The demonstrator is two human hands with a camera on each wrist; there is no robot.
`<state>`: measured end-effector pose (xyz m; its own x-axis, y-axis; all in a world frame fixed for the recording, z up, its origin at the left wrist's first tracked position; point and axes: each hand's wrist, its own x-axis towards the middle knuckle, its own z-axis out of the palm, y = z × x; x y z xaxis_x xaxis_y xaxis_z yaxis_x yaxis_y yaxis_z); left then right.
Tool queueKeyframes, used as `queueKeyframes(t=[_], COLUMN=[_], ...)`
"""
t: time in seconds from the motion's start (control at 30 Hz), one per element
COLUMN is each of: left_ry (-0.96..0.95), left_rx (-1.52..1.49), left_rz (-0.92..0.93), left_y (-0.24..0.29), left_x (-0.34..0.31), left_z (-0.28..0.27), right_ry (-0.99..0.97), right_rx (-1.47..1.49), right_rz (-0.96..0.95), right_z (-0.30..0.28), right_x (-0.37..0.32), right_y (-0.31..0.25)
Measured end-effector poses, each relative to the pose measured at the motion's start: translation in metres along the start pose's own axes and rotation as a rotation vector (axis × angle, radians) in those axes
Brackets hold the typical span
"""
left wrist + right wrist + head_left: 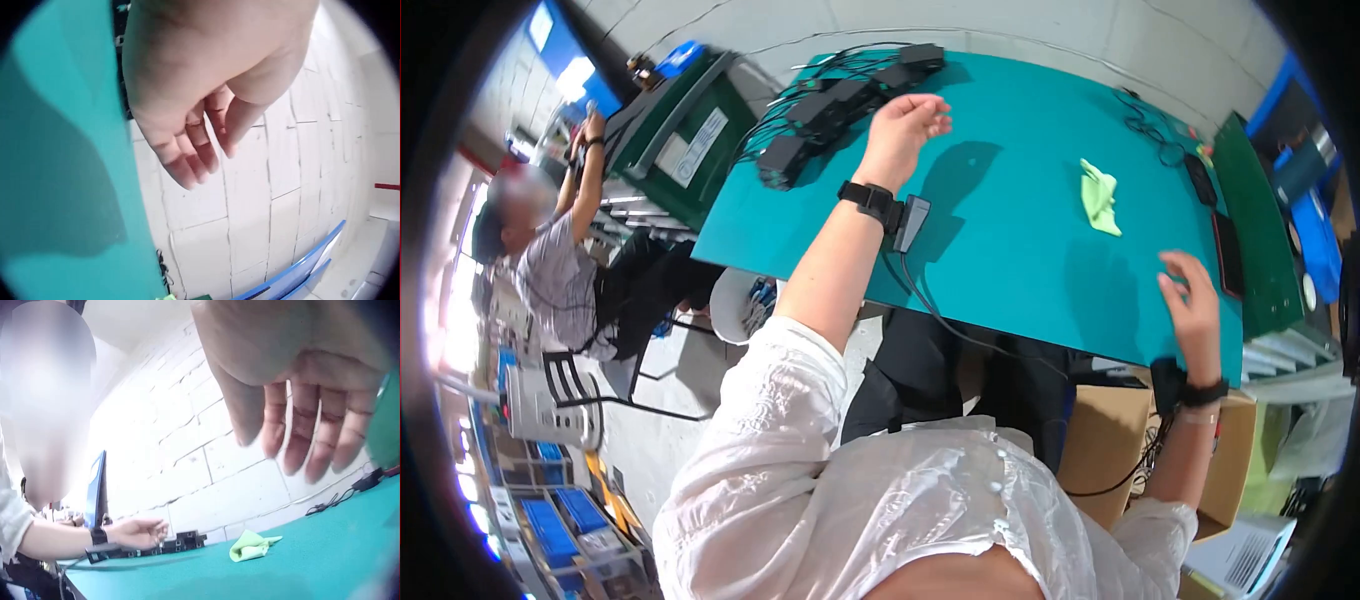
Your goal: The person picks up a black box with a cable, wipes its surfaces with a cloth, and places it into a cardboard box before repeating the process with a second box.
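My left hand (900, 140) hangs over the teal table (1020, 270), its fingers loosely curled with nothing between them. Just beyond it stands a row of black box-shaped devices (830, 108) with black cables. A strap around the left wrist carries a small dark device (911, 224) with a cord. Over the table's right part, my right hand (1192, 308) is raised, fingers relaxed and slightly bent; the right wrist view shows its palm (306, 337) holding nothing. A crumpled light-green cloth (1099, 200) lies on the table between the hands, nearer the right one.
A dark phone-like object (1227, 252) and a coiled black cable (1150, 125) lie along the table's right side. Cardboard boxes (1105, 440) stand below the front edge. At left, another person (550, 270) sits near a green bin (685, 140).
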<state>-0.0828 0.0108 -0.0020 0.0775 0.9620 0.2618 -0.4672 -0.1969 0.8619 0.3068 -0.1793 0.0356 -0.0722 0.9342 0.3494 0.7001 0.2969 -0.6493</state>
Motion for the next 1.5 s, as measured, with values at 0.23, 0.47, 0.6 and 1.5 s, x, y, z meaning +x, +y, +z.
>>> queueKeyframes(t=[0.23, 0.47, 0.6, 1.5], left_ry=[0.810, 0.606, 0.694, -0.463], left_rx=[1.490, 1.628, 1.550, 1.128], left_rz=[0.361, -0.259, -0.082, 0.474], left_y=[0.073, 0.078, 0.095, -0.026], left_x=[0.011, 0.025, 0.021, -0.009], left_z=[-0.085, -0.122, -0.126, 0.136], right_ry=[-0.197, -0.233, -0.115, -0.122], right_rx=[-0.384, -0.542, -0.496, 1.229], right_rz=[-0.185, -0.057, -0.076, 0.245], right_z=[0.082, 0.122, 0.121, 0.106], right_x=[0.122, 0.136, 0.135, 0.129], right_y=[0.032, 0.024, 0.041, 0.026])
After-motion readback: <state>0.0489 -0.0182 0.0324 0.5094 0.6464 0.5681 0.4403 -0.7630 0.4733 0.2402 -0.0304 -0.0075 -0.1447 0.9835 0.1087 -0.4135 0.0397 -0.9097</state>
